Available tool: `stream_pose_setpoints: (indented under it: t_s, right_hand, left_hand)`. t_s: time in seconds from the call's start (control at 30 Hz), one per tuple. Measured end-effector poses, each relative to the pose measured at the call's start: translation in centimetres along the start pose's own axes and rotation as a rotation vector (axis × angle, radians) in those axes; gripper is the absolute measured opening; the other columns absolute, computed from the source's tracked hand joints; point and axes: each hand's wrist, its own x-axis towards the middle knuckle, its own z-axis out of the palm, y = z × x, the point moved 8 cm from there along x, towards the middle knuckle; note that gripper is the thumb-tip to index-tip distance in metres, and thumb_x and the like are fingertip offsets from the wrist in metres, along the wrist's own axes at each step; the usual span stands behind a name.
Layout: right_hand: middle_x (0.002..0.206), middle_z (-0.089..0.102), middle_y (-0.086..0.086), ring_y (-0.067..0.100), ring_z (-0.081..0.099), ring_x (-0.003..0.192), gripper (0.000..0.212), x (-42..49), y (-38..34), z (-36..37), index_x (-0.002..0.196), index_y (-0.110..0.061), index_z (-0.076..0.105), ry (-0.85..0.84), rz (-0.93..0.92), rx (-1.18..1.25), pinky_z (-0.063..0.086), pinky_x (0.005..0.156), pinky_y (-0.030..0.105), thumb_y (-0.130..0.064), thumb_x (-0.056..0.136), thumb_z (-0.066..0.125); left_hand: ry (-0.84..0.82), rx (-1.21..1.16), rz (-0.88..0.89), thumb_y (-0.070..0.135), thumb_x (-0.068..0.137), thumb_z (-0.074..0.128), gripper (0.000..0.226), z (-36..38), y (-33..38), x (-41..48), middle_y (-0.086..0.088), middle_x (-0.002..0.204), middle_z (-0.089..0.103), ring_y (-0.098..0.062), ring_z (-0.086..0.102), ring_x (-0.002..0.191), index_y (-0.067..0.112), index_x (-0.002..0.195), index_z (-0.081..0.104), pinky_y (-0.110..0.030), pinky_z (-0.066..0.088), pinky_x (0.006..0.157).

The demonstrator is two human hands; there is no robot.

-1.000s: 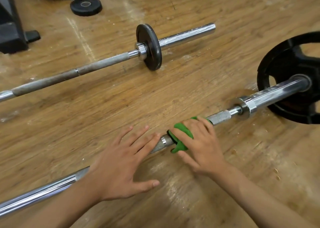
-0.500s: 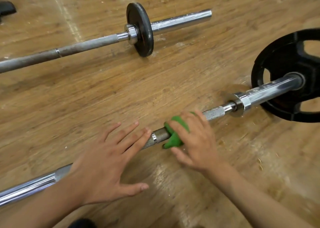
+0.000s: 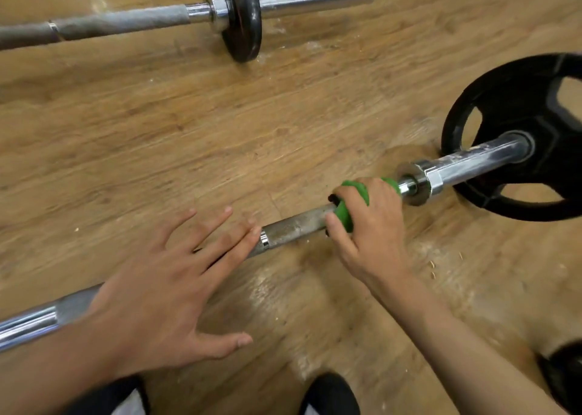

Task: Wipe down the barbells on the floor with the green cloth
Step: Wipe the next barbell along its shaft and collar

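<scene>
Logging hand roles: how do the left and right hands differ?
The left hand lies flat, fingers spread, over the barbell; the right hand curls round the cloth on it. The left hand is away from the collar; the right hand beside it. Both are on one barbell.

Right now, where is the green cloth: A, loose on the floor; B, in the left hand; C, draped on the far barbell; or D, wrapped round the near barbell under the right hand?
D: the right hand grips the green cloth round the near barbell, while the left hand, fingers straight, holds no cloth.
</scene>
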Motion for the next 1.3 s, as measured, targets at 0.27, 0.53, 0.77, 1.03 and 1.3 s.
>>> stream_pose_setpoints:
  t_s: [0.27,0.53,0.77,1.03,1.3]
  right_hand:
    - [0.104,0.056,0.014,0.033,0.052,0.097,0.068,-2.6,-5.3,0.1,0.105,-0.009,0.072,-0.082,0.038,0.109,0.038,0.089,0.045,-0.066,0.099,0.035]
    - [0.098,0.057,0.01,0.029,0.05,0.098,0.075,-5.4,3.5,-2.6,0.106,-0.008,0.073,0.042,0.168,0.048,0.035,0.104,0.063,-0.063,0.106,0.022]
    - [0.114,0.063,0.011,0.03,0.056,0.099,0.071,-8.8,-9.8,-0.5,0.117,-0.011,0.073,-0.093,-0.178,0.243,0.038,0.09,0.046,-0.054,0.106,0.018]
    - [0.105,0.065,0.014,0.033,0.055,0.097,0.07,-7.5,5.4,-3.7,0.106,-0.002,0.072,0.124,0.11,0.042,0.04,0.098,0.061,-0.047,0.111,0.019]
    - [0.113,0.066,0.018,0.033,0.061,0.107,0.07,-9.7,-6.8,-0.9,0.122,-0.01,0.068,0.033,-0.239,0.179,0.034,0.11,0.053,-0.056,0.105,0.017]
  left_hand:
    - [0.005,-0.015,0.015,0.09,0.086,0.036,0.111,0.4,2.8,-1.1,-0.013,0.164,0.039,-0.036,0.031,0.154,0.006,0.159,0.039,-0.063,0.026,0.12]
    - [0.048,-0.027,0.069,0.064,0.094,0.041,0.087,0.8,5.5,-2.8,-0.012,0.168,0.033,-0.036,0.028,0.156,0.009,0.162,0.034,-0.06,0.024,0.119]
    - [0.02,-0.024,0.099,0.065,0.096,0.039,0.087,1.6,7.2,-3.5,-0.013,0.169,0.029,-0.036,0.022,0.158,0.007,0.16,0.036,-0.063,0.022,0.121]
    - [0.04,0.022,0.11,0.067,0.099,0.032,0.086,1.5,8.2,-3.8,-0.01,0.17,0.029,-0.037,0.025,0.157,0.006,0.159,0.037,-0.064,0.023,0.12]
    - [0.046,0.016,0.106,0.066,0.102,0.026,0.084,1.4,8.0,-3.8,-0.01,0.17,0.029,-0.035,0.027,0.157,0.006,0.16,0.035,-0.061,0.021,0.121]
